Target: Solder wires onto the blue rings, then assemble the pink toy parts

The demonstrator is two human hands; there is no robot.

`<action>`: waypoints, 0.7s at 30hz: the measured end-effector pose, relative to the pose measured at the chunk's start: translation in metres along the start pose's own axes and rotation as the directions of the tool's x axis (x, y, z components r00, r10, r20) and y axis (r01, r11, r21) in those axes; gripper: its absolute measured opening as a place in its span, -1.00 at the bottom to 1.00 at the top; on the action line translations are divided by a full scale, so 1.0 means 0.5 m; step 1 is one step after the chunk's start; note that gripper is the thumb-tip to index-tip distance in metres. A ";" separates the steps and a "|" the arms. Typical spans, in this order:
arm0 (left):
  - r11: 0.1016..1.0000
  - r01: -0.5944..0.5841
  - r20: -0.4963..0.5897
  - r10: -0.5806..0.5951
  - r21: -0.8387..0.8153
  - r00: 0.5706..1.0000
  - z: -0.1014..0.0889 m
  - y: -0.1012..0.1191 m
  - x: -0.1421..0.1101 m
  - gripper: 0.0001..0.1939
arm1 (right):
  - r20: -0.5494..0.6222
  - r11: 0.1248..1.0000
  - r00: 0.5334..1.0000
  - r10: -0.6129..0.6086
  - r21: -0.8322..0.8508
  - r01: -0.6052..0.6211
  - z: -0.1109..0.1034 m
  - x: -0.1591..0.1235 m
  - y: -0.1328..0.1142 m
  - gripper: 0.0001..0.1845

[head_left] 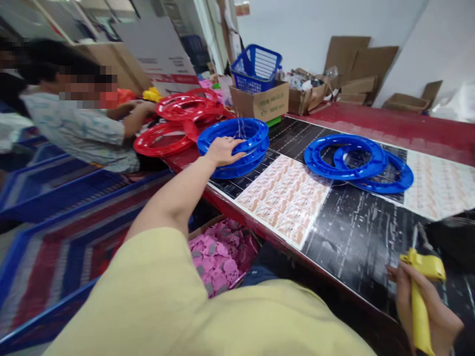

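On the far left part of the table [356, 232]: left hand [222, 150] stretched out at full arm's length, resting on the near rim of a stack of blue rings [237, 148], fingers [237, 155] curled over that rim and closed on it. Stack near the table's left edge, partly on a sheet of printed labels [285, 198]. Just beyond, toward the left: a pile of red rings [178, 121], with another person's hands [144, 106] at them. Further right on the table, well apart from the stack: two more blue rings [356, 160], overlapping, lying flat.

At the lower right corner: right hand [426, 311] wrapped around a yellow tool [421, 296], fingers clamped on its handle, head of the tool pointing up over the black table surface.

Below the table edge, near the person's lap: a cardboard box of pink scraps [222, 257]. At the back: a blue basket [256, 66] sitting in a brown carton [263, 101], more cardboard leaning against the wall. On the floor to the left: a striped red and blue mat [55, 232].
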State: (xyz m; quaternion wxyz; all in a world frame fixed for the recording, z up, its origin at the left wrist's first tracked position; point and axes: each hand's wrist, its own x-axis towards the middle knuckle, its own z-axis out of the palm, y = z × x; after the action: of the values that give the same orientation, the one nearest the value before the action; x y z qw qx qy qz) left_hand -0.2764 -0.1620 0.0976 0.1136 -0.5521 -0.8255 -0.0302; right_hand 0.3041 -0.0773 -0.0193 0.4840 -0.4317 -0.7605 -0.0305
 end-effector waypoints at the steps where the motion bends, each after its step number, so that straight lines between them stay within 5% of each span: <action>1: 1.000 -0.006 -0.083 0.006 0.000 0.997 0.008 -0.006 0.000 -0.41 | -0.009 0.997 0.997 -0.074 -0.011 0.073 0.004 -0.001 0.003 -0.76; 4: 0.995 -0.093 -0.372 0.079 -0.021 0.925 0.033 -0.008 0.008 -0.51 | -0.017 0.976 0.977 -0.215 -0.034 0.214 0.016 0.001 0.006 -0.80; 7: 0.960 -0.277 -0.461 0.223 -0.052 0.859 0.057 0.051 0.036 -0.64 | -0.008 0.970 0.971 -0.239 -0.038 0.239 0.030 0.005 0.000 -0.82; 9: 0.897 -0.429 -0.387 0.361 -0.103 0.848 0.075 0.138 0.067 -0.68 | -0.005 0.965 0.966 -0.258 -0.041 0.258 0.040 0.008 -0.006 -0.84; 13: 0.779 -0.596 -0.184 0.568 -0.194 0.802 0.109 0.384 0.147 -0.63 | 0.006 0.944 0.944 -0.329 -0.031 0.329 0.053 0.012 -0.016 -0.86; 17: 0.849 -0.427 0.047 0.462 -0.310 0.885 0.120 0.604 0.210 -0.41 | -0.009 0.949 0.949 -0.314 0.006 0.314 0.056 0.016 -0.017 -0.80; 21: 0.878 -0.356 0.131 0.414 -0.320 0.901 0.120 0.704 0.236 -0.35 | -0.008 0.957 0.959 -0.284 0.067 0.283 0.055 0.021 -0.019 -0.71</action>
State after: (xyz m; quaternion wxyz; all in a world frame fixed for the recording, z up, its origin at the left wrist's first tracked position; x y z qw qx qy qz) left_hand -0.0052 0.0922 0.0389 -0.0457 -0.7165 -0.6922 -0.0726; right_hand 0.2764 -0.0637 -0.0225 0.4882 -0.3017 -0.8157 -0.0734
